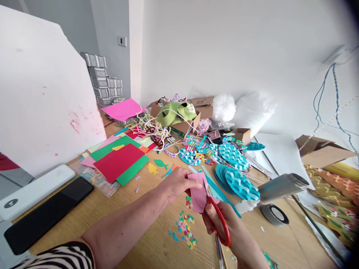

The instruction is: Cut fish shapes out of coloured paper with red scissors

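Observation:
My left hand pinches a piece of pink paper with a line drawn on it, holding it above the table. Red-handled scissors are in my right hand, their blades lying over the pink paper near my left thumb. Below the paper, small round paper dots in several colours lie scattered. A yellow paper fish and a green paper fish rest on the table left of the paper. Blue paper strips lie behind my hands.
Coloured paper sheets, a black phone and a white power bank lie at left. Blue wavy ovals, a metal bottle and a roll of tape stand at right. Craft supplies and boxes fill the back.

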A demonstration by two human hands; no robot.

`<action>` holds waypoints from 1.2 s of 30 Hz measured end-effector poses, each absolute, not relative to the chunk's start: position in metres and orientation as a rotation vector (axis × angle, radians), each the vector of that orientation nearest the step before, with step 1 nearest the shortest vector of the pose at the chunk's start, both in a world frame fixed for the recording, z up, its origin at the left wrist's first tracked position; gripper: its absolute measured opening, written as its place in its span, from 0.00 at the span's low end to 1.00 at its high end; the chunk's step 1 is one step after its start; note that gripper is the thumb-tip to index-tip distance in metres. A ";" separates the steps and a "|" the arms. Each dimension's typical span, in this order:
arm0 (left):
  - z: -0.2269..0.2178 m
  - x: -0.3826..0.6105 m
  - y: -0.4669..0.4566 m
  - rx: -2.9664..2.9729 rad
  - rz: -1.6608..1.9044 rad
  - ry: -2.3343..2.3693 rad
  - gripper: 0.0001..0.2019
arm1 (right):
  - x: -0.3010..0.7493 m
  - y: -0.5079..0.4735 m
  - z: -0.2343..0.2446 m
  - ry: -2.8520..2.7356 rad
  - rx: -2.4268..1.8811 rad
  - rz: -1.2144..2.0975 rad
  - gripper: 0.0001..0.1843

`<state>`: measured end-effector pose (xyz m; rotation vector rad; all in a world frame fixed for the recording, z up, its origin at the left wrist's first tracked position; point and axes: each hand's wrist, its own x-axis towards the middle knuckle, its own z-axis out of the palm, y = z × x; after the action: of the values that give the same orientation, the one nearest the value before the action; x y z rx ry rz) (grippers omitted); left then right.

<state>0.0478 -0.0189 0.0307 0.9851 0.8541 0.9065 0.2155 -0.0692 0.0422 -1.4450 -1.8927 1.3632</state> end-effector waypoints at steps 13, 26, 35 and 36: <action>0.029 0.048 -0.018 0.971 0.917 0.856 0.13 | 0.214 -0.069 0.042 -1.859 -1.481 1.378 0.39; 0.033 0.047 -0.019 1.004 0.938 0.890 0.11 | 0.212 -0.071 0.045 -1.822 -1.416 1.411 0.37; 0.036 0.046 -0.021 0.998 0.943 0.877 0.11 | 0.213 -0.070 0.042 -1.851 -1.378 1.420 0.37; 0.036 0.046 -0.021 0.995 0.945 0.876 0.11 | 0.214 -0.070 0.040 -1.848 -1.377 1.424 0.37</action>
<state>0.0460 -0.0207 0.0365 0.9950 0.8761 0.9445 0.2136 -0.0696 0.0405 -1.3773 -1.8482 1.4237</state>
